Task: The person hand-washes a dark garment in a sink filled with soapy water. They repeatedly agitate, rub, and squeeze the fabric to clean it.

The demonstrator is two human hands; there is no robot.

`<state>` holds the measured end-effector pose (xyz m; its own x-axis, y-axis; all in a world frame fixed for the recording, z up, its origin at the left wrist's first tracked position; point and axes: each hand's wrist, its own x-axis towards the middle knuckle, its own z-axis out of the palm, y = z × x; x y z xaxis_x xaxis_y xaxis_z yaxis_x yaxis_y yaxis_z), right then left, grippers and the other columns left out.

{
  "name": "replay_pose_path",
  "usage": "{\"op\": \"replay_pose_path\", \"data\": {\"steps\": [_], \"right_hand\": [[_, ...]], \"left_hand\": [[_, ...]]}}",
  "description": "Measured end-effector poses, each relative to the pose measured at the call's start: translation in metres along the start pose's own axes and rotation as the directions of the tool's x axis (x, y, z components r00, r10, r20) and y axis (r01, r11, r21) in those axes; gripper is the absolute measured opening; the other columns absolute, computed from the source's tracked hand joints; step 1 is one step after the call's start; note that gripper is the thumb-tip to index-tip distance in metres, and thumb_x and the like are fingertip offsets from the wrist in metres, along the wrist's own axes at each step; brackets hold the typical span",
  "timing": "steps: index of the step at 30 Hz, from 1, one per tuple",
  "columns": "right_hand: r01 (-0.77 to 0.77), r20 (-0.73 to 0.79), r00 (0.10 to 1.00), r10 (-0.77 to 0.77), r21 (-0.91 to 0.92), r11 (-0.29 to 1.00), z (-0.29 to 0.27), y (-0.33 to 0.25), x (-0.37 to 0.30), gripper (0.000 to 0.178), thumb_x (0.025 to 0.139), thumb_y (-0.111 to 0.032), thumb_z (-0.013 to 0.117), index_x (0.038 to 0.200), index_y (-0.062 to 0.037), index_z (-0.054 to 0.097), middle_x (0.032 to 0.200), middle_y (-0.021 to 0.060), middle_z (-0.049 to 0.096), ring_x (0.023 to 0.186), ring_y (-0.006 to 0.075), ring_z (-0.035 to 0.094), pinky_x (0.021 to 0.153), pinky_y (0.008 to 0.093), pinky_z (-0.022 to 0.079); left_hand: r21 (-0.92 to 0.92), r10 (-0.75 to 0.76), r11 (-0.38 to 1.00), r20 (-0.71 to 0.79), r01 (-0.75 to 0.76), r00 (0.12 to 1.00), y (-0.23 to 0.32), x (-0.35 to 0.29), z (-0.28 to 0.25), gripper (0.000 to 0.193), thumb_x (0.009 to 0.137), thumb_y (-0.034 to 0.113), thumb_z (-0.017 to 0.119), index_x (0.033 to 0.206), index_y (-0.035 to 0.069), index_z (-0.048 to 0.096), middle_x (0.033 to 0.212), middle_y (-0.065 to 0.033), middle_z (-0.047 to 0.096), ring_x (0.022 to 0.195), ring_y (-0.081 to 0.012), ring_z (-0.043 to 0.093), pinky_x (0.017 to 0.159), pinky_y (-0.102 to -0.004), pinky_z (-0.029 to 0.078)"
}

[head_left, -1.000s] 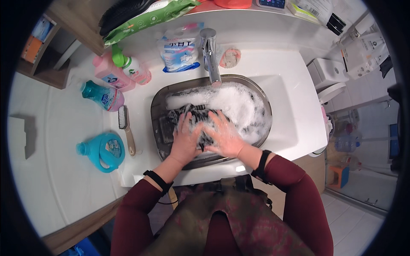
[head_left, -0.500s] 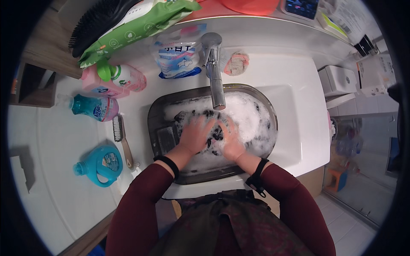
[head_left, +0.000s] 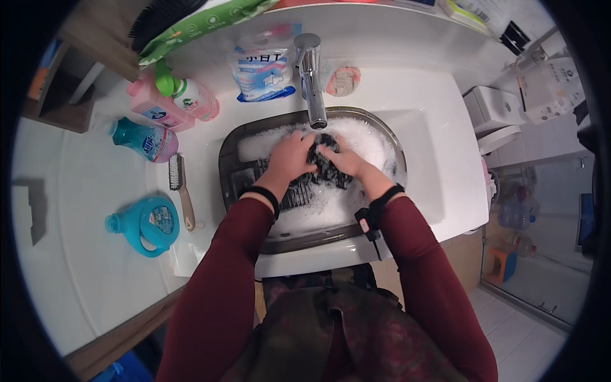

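Note:
My left hand [head_left: 291, 156] and my right hand [head_left: 347, 159] grip a wet black cloth [head_left: 328, 169] between them, bunched up and flecked with suds. Its exact kind does not show. Both hands are over a dark grey, see-through basin [head_left: 228, 156], set in the white sink. White foam [head_left: 370, 143] covers much of the water. Below my left hand, a ribbed washboard surface [head_left: 297, 197] shows in the basin. Right above the hands hangs the spout of the chrome faucet [head_left: 312, 83]. Some fingertips are hidden by the cloth and foam.
Left of the basin lie a scrub brush [head_left: 181, 191], a teal detergent jug [head_left: 147, 224] and a teal-and-pink bottle [head_left: 145, 140]. Behind stand pink bottles [head_left: 196, 99] and a detergent pouch [head_left: 264, 71]. A small pinkish cloth [head_left: 344, 81] lies beside the faucet.
My hands were spread over the cloth in the foam; now they have gathered it into a bunch under the faucet. The ribbed surface has come into sight. The view has shifted slightly.

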<state>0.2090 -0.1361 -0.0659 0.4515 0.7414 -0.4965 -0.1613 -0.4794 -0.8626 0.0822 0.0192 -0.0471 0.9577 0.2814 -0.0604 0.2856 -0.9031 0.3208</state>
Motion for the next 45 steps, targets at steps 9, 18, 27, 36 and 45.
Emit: {"op": "replay_pose_path", "data": {"steps": [9,18,27,36,45], "right_hand": [[-0.12,0.078,0.992,0.101,0.309,0.944,0.018,0.003,-0.061,0.085,0.077,-0.041,0.081,0.14,0.0028,0.042,0.133,0.0202,0.055,0.117,0.0257,0.06,0.095,0.0372,0.051],[0.455,-0.098,0.744,-0.66,-0.649,0.61,0.068,0.019,-0.102,0.068,0.079,-0.01,0.062,0.144,-0.0088,0.04,0.146,0.0297,0.03,0.133,0.0563,0.029,0.116,0.0588,0.025],[0.286,-0.239,0.862,-0.447,-0.499,0.818,0.071,0.057,-0.092,0.075,0.094,-0.037,0.061,0.155,-0.0124,0.025,0.152,0.0353,0.018,0.139,0.056,0.02,0.115,0.0605,0.021],[0.063,-0.234,0.933,-0.273,-0.64,0.766,0.035,0.066,-0.028,0.053,0.099,-0.03,0.048,0.146,-0.0073,0.038,0.135,0.0325,0.043,0.117,0.0482,0.051,0.102,0.0513,0.042],[-0.027,-0.109,0.992,-0.068,-0.691,0.722,-0.008,0.032,0.034,0.041,0.102,-0.032,0.036,0.126,-0.0034,0.053,0.113,0.0317,0.064,0.11,0.049,0.06,0.097,0.049,0.047]], "left_hand": [[0.009,0.143,0.99,-0.126,-0.143,0.982,0.019,-0.107,-0.015,0.106,0.061,0.044,0.09,0.149,0.017,0.037,0.145,-0.0231,0.039,0.137,-0.0436,0.035,0.114,-0.0552,0.027],[-0.25,-0.18,0.958,-0.138,0.142,0.974,0.044,-0.127,-0.022,0.126,0.054,0.033,0.094,0.156,0.017,0.022,0.155,-0.0266,0.024,0.141,-0.0498,0.026,0.113,-0.0584,0.029],[0.008,-0.065,0.998,-0.056,0.065,0.996,0.056,-0.094,0.016,0.09,0.06,0.026,0.089,0.139,0.018,0.047,0.135,-0.019,0.047,0.121,-0.0392,0.049,0.095,-0.0516,0.041],[0.063,-0.005,0.998,0.173,-0.006,0.985,0.04,-0.026,0.015,0.087,0.057,0.034,0.092,0.132,0.017,0.05,0.117,-0.0106,0.052,0.116,-0.0329,0.053,0.087,-0.0486,0.046],[-0.038,0.068,0.998,0.341,-0.059,0.938,0.022,0.047,-0.003,0.094,0.047,0.045,0.093,0.124,0.006,0.055,0.113,-0.0192,0.064,0.107,-0.0401,0.061,0.088,-0.0478,0.05]]}}
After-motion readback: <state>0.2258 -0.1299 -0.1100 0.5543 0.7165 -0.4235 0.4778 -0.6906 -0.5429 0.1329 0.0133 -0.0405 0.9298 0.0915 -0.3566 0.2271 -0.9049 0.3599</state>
